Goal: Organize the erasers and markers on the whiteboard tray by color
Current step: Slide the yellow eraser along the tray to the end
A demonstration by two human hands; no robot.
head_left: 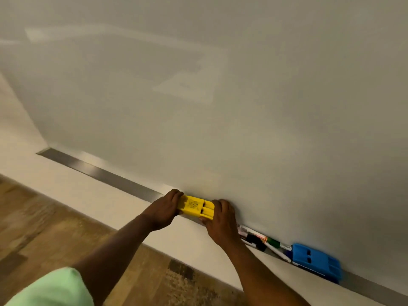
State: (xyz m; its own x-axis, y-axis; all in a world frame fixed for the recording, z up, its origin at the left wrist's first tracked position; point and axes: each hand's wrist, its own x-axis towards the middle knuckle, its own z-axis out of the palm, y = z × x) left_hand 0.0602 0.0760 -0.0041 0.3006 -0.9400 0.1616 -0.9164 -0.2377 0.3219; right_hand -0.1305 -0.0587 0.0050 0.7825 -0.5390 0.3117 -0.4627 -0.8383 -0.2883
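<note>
Two hands grip one yellow eraser on the whiteboard tray: the left hand is clamped over its left end and the right hand over its right end, with the eraser set against the foot of the whiteboard about midway along the visible tray. The stretch of tray to the left of the eraser is bare metal. Just right of the right hand lies a loose pile of markers, crossed over one another, with a green-capped one and dark-capped ones among them; the exact count cannot be read. A blue eraser lies against the right end of that pile, toward the right edge of the tray. Probable faults from this position: the tray is a narrow ledge, so an eraser pushed outward past its front lip would likely drop to the floor. The right wrist sits directly over the marker pile; a drag to the right would likely roll markers off the front lip. Sliding the yellow eraser rightward would pack the pile against the blue eraser and mix colours further. Recommended direction of travel is toward the bare left end of the tray.
</note>
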